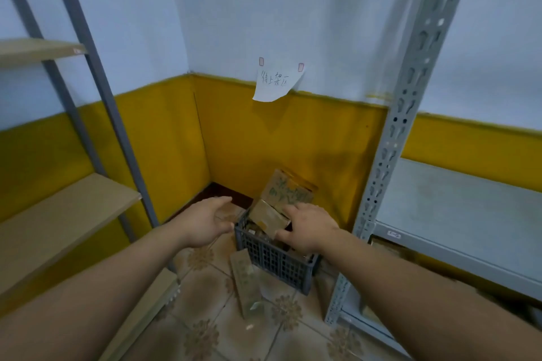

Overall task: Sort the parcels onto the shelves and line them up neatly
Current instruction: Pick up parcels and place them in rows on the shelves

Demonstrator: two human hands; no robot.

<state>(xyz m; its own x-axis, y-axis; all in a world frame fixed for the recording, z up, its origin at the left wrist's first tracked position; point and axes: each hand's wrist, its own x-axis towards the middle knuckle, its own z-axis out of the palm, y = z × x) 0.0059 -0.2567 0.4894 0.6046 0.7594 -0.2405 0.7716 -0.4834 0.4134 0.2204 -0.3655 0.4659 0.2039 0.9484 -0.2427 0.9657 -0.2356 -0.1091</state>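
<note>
A dark grey plastic crate (274, 261) sits on the tiled floor in the corner, with several brown cardboard parcels in it. A small flat parcel (268, 218) lies on top at the front and a larger printed box (286, 190) stands tilted behind it. My right hand (308, 228) rests on the right side of the small parcel, fingers spread over it and thumb at its near corner. My left hand (205, 221) hovers open just left of the crate, palm toward it, touching nothing. A long narrow parcel (245, 284) leans against the crate's front.
A wooden-board shelf unit (67, 208) with grey posts stands at the left. A grey metal shelf unit (457, 220) stands at the right, its perforated post (390, 149) close to the crate, with parcels on its lower level. A handwritten paper note (275, 82) hangs on the wall.
</note>
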